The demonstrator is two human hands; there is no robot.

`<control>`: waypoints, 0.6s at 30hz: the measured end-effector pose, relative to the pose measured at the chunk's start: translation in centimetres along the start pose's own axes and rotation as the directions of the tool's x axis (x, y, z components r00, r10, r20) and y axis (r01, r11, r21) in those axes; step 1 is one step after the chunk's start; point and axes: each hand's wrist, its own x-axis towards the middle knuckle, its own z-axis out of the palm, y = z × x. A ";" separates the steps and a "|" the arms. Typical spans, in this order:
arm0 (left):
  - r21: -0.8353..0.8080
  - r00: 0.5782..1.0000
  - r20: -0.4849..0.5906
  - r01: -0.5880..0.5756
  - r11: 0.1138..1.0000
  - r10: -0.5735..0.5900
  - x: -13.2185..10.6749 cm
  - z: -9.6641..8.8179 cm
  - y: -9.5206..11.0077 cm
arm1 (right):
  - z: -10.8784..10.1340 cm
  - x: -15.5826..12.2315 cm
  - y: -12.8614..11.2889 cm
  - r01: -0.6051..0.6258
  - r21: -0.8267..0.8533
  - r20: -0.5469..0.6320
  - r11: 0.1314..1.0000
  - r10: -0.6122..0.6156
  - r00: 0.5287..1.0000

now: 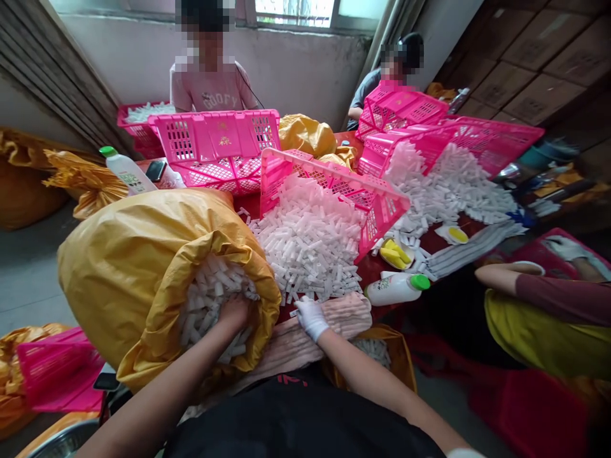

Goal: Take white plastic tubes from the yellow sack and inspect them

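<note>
My left hand [233, 316] is pushed into the mouth of a large yellow plastic sack [133, 280], its fingers hidden among the small white plastic pieces [210, 305] that fill it. My right hand [311, 318], in a white glove, rests on a stack of peach-coloured ribbed strips [334, 316]. Its fingertips lie close to the front edge of a big heap of the same white pieces [305, 242] on a red table [377, 270]. I cannot tell whether the left hand holds anything.
Tipped pink plastic crates [334, 184] lean around the heaps, with a second white heap [449, 184] to the right. White bottles [396, 289] and a yellow-filled dish [395, 254] stand nearby. Co-workers sit across the table [207, 86] and at my right [539, 299].
</note>
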 end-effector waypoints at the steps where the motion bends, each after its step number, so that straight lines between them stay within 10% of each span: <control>1: 0.025 1.000 0.005 -0.011 1.000 0.011 -0.2 -0.3 -0.1 | 0.8 1.3 -0.8 -0.020 -0.025 0.028 0.999 0.020 0.999; 8: 0.100 0.996 -0.077 0.047 0.994 -0.039 -2.3 -2.6 -1.9 | -0.3 2.8 -3.1 -0.085 0.055 0.072 0.995 0.081 0.994; 11: -0.084 0.988 -0.123 0.086 0.993 -0.096 -3.4 -3.2 -3.1 | -2.4 1.4 -4.1 -0.121 0.355 0.074 0.927 0.101 0.992; 15: -0.539 0.964 -0.153 0.104 0.836 -0.219 -5.0 -3.5 -3.4 | -4.7 -0.3 -7.2 -0.157 0.930 0.121 0.333 0.128 0.984; 18: -0.843 0.950 -0.082 0.096 0.529 -0.301 -6.2 -3.6 -2.0 | -6.3 -0.7 -10.1 -0.145 0.985 0.135 0.093 0.104 0.985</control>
